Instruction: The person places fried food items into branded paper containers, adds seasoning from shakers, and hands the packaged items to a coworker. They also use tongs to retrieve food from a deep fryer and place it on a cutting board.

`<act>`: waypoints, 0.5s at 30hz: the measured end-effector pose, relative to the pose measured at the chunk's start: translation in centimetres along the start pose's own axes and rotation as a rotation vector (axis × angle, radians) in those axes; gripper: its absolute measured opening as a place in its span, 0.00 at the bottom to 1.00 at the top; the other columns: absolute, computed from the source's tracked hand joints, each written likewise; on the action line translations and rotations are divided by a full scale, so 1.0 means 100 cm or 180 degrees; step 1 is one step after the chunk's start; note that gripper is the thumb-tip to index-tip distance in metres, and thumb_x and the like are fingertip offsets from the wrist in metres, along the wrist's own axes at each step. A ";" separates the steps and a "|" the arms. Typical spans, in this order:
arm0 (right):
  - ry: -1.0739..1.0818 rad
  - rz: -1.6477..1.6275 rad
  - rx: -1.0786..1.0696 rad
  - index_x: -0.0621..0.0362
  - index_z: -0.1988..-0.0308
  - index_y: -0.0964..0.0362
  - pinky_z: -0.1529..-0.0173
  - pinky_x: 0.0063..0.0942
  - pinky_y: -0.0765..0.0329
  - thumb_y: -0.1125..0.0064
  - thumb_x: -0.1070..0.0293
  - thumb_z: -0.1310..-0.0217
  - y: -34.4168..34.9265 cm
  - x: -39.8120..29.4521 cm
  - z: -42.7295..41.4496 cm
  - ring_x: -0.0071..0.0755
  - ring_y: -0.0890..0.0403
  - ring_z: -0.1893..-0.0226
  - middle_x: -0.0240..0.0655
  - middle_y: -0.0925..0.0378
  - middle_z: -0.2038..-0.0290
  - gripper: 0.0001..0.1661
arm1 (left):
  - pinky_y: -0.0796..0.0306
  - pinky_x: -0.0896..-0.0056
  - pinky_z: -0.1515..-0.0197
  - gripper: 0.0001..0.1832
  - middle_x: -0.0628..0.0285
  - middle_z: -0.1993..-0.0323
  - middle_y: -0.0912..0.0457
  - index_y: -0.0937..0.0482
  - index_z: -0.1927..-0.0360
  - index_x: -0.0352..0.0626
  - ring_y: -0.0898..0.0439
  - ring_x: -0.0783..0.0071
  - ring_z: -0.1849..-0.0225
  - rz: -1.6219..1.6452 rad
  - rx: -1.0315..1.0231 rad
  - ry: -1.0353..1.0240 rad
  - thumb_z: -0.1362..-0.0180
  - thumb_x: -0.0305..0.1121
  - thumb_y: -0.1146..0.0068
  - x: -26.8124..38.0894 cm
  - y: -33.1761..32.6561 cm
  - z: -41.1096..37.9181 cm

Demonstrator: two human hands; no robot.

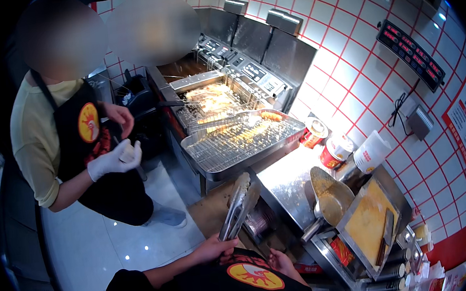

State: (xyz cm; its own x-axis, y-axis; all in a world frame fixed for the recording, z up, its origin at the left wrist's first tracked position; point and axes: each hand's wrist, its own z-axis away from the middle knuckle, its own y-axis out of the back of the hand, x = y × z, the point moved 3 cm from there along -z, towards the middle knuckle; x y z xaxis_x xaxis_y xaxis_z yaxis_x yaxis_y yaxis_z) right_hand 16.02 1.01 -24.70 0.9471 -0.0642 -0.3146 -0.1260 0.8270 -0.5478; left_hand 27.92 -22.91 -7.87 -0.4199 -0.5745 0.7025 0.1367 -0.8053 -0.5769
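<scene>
My left hand (215, 247) grips the handle end of a pair of metal tongs (237, 207), whose scalloped tips point up and away from me. My right hand (282, 261) is low beside my black apron (245, 290), its fingers partly curled; nothing shows in it. Beyond the tongs lies a metal tray with a wire rack (233, 145), a few golden fried pieces (271, 116) at its far corner. Behind the tray, food bubbles in the oil of a deep fryer (212, 97).
A co-worker (66, 143) stands at the left, one hand gloved. On the steel counter (286, 186) at the right are a metal scoop (333, 199), paper cups (333, 151) and a knife (384, 238) on a yellowish board (368, 221). A dark bin (139, 91) stands beside the fryer.
</scene>
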 end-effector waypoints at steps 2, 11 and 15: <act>0.0028 0.0105 0.0201 0.53 0.79 0.35 0.71 0.22 0.32 0.51 0.62 0.44 -0.010 -0.003 0.005 0.25 0.32 0.82 0.27 0.33 0.84 0.13 | 0.42 0.79 0.89 0.12 0.70 0.88 0.38 0.39 0.67 0.45 0.39 0.83 0.90 -0.0049 0.0071 -0.0008 0.43 0.39 0.51 -0.001 0.000 0.001; 0.0068 -0.0011 0.0022 0.52 0.79 0.35 0.73 0.25 0.30 0.51 0.62 0.44 0.014 -0.003 -0.021 0.27 0.30 0.82 0.28 0.31 0.84 0.13 | 0.45 0.79 0.88 0.12 0.71 0.88 0.40 0.42 0.66 0.46 0.42 0.83 0.89 -0.0250 -0.0011 -0.0214 0.41 0.40 0.54 0.005 -0.006 0.000; -0.0067 0.0054 0.0132 0.52 0.79 0.34 0.70 0.26 0.30 0.51 0.62 0.44 0.013 -0.006 -0.018 0.27 0.30 0.82 0.27 0.31 0.84 0.12 | 0.48 0.80 0.87 0.09 0.72 0.88 0.42 0.42 0.68 0.47 0.45 0.83 0.89 -0.0133 -0.0012 -0.0182 0.39 0.37 0.58 0.004 -0.011 0.001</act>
State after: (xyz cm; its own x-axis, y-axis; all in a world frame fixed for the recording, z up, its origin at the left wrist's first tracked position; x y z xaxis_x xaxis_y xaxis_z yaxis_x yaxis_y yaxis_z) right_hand 14.72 1.17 -26.62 0.9510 -0.0386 -0.3068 -0.1300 0.8503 -0.5099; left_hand 27.69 -22.29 -6.87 -0.3733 -0.5479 0.7486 0.1167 -0.8283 -0.5480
